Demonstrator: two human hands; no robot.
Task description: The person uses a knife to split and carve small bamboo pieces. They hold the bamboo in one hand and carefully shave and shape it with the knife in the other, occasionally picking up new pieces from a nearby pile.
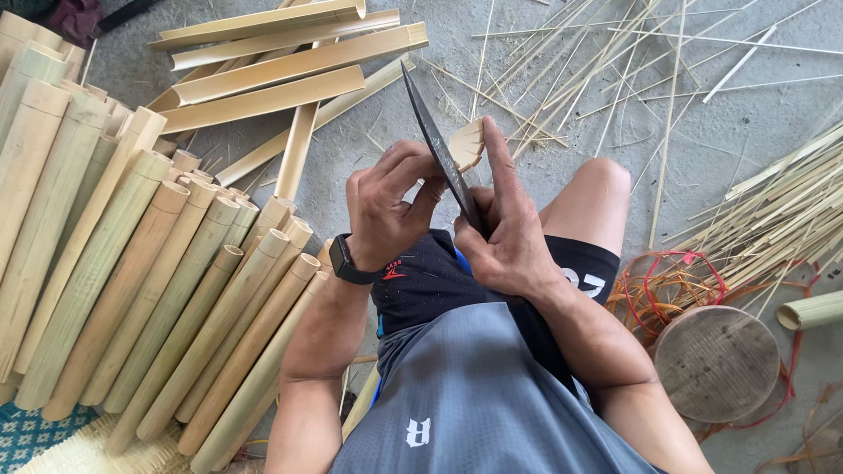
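Mostly the bamboo tubes (132,263) fill the ground left of the long dark blade (439,145), a packed bank of pale cut lengths; I count about twenty, though several run off the left and bottom edges, so the number is loose. Above them, up-left of the blade, lie roughly five split bamboo slats (281,61), one end cut off by the top edge. Right of the blade, thin bamboo slivers (632,61) scatter across bare grey floor, the only open ground nearby. Lower right of the blade stands one round wooden stool (716,362) ringed by red and orange strapping (667,281), with one short tube end (812,309) at the right edge.

One left hand (386,206), a black watch (347,261) on its wrist, curls closed beside the blade, fingers touching it. One right hand (505,228) is clamped around the blade's lower part, the handle hidden in the palm. A small bamboo piece (468,142) sits at the blade's right side against the raised forefinger; which hand pins it is unclear.
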